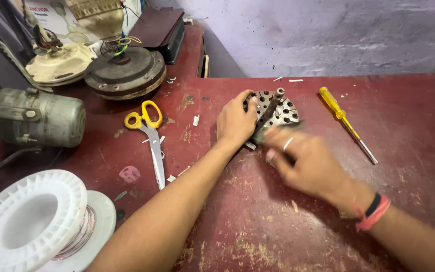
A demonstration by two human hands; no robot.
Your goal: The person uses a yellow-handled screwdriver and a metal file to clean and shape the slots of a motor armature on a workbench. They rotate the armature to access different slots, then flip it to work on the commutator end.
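Left hand (pixel 236 122) fingers clamp the round grey slotted metal stator core (pixel 277 110) on the red table (pixel 409 126); right hand (pixel 305 160) (motion-blurred) grips its lower edge.

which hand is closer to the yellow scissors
Left. The left hand rests on the round metal part, just right of the yellow scissors; the right hand is farther right, beyond that part.

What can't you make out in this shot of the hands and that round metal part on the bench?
- Right hand: motion-blurred in the head view; what it grips is unclear.
- Metal part: near side hidden by both hands.
- Left hand: its fingertips lie on the part, grip unclear.
- Spool: cut off by the bottom-left edge.
- Screwdriver: tip too small.
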